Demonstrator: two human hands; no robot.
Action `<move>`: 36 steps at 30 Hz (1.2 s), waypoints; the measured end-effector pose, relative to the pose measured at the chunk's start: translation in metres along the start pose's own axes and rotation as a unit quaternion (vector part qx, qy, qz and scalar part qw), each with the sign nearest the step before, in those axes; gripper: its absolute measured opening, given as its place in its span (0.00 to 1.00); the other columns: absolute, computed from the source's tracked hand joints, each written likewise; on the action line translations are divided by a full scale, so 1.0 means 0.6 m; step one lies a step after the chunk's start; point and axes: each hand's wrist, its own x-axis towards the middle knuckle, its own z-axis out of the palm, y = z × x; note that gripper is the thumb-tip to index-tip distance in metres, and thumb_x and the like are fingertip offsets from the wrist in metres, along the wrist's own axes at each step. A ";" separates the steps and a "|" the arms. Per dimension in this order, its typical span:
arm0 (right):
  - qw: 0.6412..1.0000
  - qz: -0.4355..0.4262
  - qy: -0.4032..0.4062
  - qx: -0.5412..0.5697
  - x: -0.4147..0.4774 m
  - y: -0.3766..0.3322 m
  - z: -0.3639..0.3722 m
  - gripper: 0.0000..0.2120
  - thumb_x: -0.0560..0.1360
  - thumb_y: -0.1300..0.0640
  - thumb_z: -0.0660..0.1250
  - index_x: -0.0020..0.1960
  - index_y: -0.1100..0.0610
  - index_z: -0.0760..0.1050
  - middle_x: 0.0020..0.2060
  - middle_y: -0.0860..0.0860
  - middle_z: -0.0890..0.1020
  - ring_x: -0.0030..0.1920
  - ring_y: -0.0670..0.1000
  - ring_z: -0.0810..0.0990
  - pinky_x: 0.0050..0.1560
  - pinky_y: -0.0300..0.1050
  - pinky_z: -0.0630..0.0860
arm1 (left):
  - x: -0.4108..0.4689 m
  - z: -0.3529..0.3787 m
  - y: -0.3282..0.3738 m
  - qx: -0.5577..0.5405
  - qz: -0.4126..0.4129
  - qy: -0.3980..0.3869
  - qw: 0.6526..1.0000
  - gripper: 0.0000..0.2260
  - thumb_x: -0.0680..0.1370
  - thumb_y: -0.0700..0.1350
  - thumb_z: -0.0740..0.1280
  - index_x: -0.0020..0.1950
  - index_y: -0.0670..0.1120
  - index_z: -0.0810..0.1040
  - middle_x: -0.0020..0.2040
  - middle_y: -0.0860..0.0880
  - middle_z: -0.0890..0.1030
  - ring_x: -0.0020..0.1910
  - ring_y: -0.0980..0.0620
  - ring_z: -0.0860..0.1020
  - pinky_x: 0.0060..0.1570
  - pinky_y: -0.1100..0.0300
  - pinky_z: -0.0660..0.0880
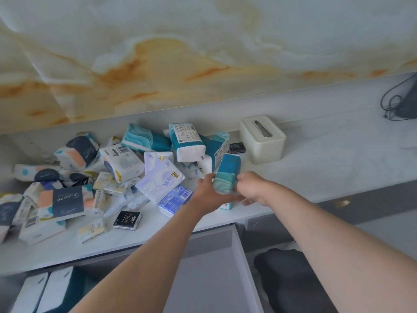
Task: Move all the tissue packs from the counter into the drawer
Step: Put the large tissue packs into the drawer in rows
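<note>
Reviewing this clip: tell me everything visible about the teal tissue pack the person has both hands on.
The teal tissue pack is a soft plastic-wrapped block with a wavy teal and pale green pattern. It stands roughly upright, tilted slightly, near the counter's front edge, right of the main pile. The left hand grips its left side, the right hand its right. Its base is hidden behind the hands.

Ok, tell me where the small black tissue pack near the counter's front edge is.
In the head view, the small black tissue pack lies flat left of centre on the counter, just left of the left forearm and above the open drawer.
</note>
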 end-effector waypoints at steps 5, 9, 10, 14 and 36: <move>1.000 -0.010 -0.026 -0.001 -0.027 -0.010 0.025 0.19 0.79 0.65 0.53 0.63 0.48 0.71 0.54 0.51 0.77 0.54 0.55 0.80 0.52 0.53 0.81 | -0.033 -0.021 -0.032 -0.041 -0.025 0.045 0.998 0.34 0.65 0.55 0.76 0.67 0.51 0.67 0.53 0.53 0.78 0.49 0.54 0.78 0.42 0.60 0.75; 0.999 -0.025 0.016 0.029 -0.039 -0.019 0.038 0.16 0.77 0.65 0.59 0.60 0.50 0.70 0.62 0.54 0.75 0.59 0.56 0.76 0.50 0.52 0.80 | -0.073 -0.056 -0.046 -0.117 -0.033 0.045 0.992 0.28 0.63 0.52 0.70 0.63 0.50 0.73 0.51 0.52 0.81 0.50 0.51 0.80 0.52 0.50 0.79; 0.998 -0.028 0.039 0.034 -0.043 -0.022 0.038 0.17 0.76 0.64 0.61 0.63 0.51 0.69 0.62 0.54 0.73 0.59 0.56 0.75 0.48 0.51 0.80 | -0.086 -0.066 -0.049 -0.141 -0.027 0.043 0.989 0.28 0.63 0.51 0.69 0.63 0.49 0.74 0.51 0.51 0.81 0.50 0.50 0.80 0.53 0.49 0.80; 0.983 -0.005 0.005 0.181 -0.069 -0.035 0.040 0.22 0.76 0.56 0.63 0.69 0.53 0.61 0.62 0.58 0.71 0.56 0.62 0.79 0.47 0.57 0.82 | -0.139 -0.100 -0.076 -0.173 0.028 0.041 0.984 0.27 0.63 0.44 0.73 0.62 0.51 0.74 0.54 0.50 0.81 0.51 0.54 0.80 0.49 0.59 0.78; 0.905 -0.237 -0.313 -0.161 -0.258 -0.114 0.364 0.42 0.66 0.61 0.79 0.72 0.45 0.59 0.55 0.46 0.74 0.45 0.44 0.77 0.42 0.39 0.78 | -0.411 -0.301 -0.295 0.048 -0.004 -0.012 0.999 0.42 0.63 0.49 0.78 0.69 0.65 0.57 0.54 0.62 0.79 0.48 0.63 0.80 0.52 0.59 0.79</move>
